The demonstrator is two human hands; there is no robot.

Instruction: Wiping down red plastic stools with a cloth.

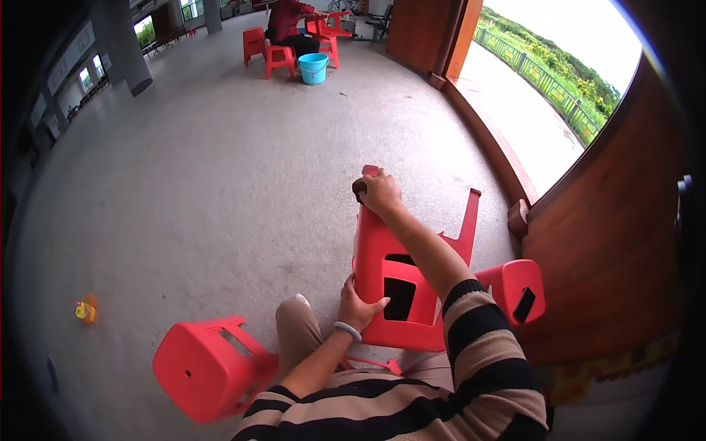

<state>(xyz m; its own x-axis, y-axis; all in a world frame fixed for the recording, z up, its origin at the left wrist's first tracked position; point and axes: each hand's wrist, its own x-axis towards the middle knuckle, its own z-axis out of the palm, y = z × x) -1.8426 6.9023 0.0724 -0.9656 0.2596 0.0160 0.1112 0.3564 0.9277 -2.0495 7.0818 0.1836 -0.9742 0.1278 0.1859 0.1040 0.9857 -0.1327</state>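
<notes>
A red plastic stool (370, 248) lies tipped on its side across my lap, legs pointing away from me. My left hand (359, 305) grips its near left edge, the thumb reaching to the rectangular opening in its side. Farther out, my right hand (381, 191) holds a dark brown cloth or sponge (359, 189) against the end of one leg. Exactly what the dark piece is cannot be made out. Another leg (470, 218) sticks out to the right. My right forearm covers part of the stool's side.
Red stools stand at my left (190, 369) and right (524, 284); the right one carries a black phone (524, 305). A yellow bottle (85, 312) is on the floor. Ahead, a seated person (287, 25) handles a stool beside a blue bucket (314, 70). A doorway sill (491, 132) runs along the right.
</notes>
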